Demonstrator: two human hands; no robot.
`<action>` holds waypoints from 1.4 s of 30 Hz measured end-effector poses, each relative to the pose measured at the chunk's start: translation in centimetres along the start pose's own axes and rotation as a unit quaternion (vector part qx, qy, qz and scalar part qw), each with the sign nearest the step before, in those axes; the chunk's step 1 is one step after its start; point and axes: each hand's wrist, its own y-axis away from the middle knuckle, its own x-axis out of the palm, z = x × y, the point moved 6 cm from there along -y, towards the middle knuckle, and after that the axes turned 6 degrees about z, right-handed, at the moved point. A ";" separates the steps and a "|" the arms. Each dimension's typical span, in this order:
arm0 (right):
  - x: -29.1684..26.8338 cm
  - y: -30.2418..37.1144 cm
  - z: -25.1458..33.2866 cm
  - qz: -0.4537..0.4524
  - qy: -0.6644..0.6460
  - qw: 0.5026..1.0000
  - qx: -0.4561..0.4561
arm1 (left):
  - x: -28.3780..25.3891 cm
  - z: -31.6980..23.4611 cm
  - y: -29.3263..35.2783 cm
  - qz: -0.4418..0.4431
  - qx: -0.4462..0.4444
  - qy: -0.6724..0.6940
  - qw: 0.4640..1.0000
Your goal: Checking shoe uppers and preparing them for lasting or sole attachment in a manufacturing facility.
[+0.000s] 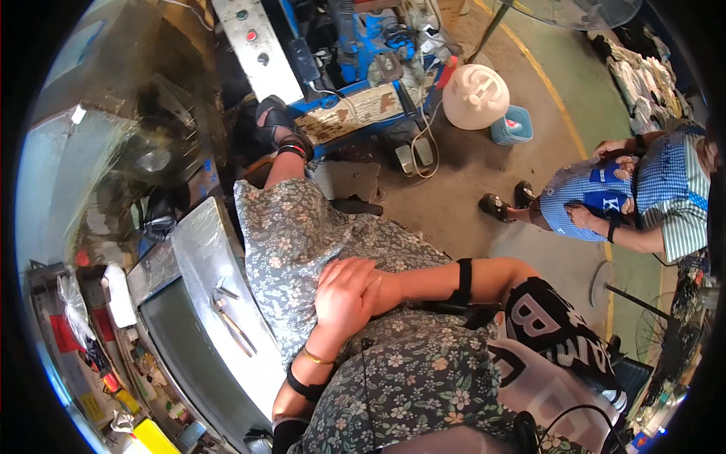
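My two hands rest together on a dark floral apron (280, 250) over my lap. My left hand (342, 303) lies on top, its fingers folded over my right hand (376, 290). Most of the right hand and its fingers are hidden beneath. A gold bangle (318, 357) and a black band (304, 384) circle my left forearm. Another black band (463, 281) wraps my right forearm. Left of my lap, a slim tweezer-like tool (236, 327) and a small dark tool (224, 292) lie on a pale worktop (253, 371), apart from my hands.
A machine with a white button panel (253, 49) and blue parts stands ahead, beside my sandalled foot (278, 125). A white jug (475, 97) and blue bin (513, 127) stand right of it. A person in a checked apron (578, 193) stands at right, near fans.
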 end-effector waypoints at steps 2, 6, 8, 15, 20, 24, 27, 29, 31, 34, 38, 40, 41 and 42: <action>-0.2 0.3 -0.1 -0.016 -0.020 1.000 0.005 | 0.3 -0.1 -0.2 0.005 0.008 0.007 1.000; -0.1 0.5 0.2 0.023 -0.025 0.999 0.016 | 0.0 0.1 0.5 -0.008 -0.006 -0.006 1.000; 0.0 0.2 0.6 0.076 -0.010 0.997 0.017 | -0.2 0.0 0.6 -0.007 -0.005 -0.008 1.000; 0.1 0.0 1.7 0.110 -0.098 0.985 0.086 | -0.2 -0.3 1.2 -0.020 -0.006 -0.003 1.000; 0.0 0.0 2.1 0.099 -0.039 0.990 0.093 | -0.1 -0.8 1.3 -0.015 0.010 0.008 1.000; 0.3 0.3 1.1 0.097 -0.059 0.992 0.056 | 0.4 -0.5 1.4 -0.006 -0.003 -0.024 1.000; 0.4 -0.6 1.6 0.102 -0.077 0.991 0.033 | 0.1 -1.0 0.9 0.005 -0.010 -0.033 0.999; 0.1 -0.2 1.3 0.071 -0.061 0.995 0.032 | 0.1 -1.4 0.4 0.016 -0.005 -0.020 1.000; 0.1 0.2 0.8 0.049 -0.030 0.998 0.035 | 0.2 -1.5 0.3 0.007 0.005 -0.038 0.999; 0.2 0.2 0.6 0.034 -0.025 0.999 0.011 | 0.3 -1.0 0.6 0.011 0.011 -0.039 0.999; 0.3 0.3 1.0 0.035 0.010 0.999 0.016 | 0.3 -0.9 1.1 0.018 0.017 -0.029 0.999; 0.4 0.4 1.6 0.025 0.003 1.000 0.001 | 0.3 -1.0 1.4 0.025 0.025 -0.019 0.999; 0.6 0.5 1.4 0.024 0.006 1.000 0.003 | 0.2 -0.9 1.4 0.025 0.027 -0.017 0.999; 0.7 0.7 1.3 0.005 0.006 1.000 -0.010 | 0.2 -0.9 1.5 0.028 0.037 -0.012 0.999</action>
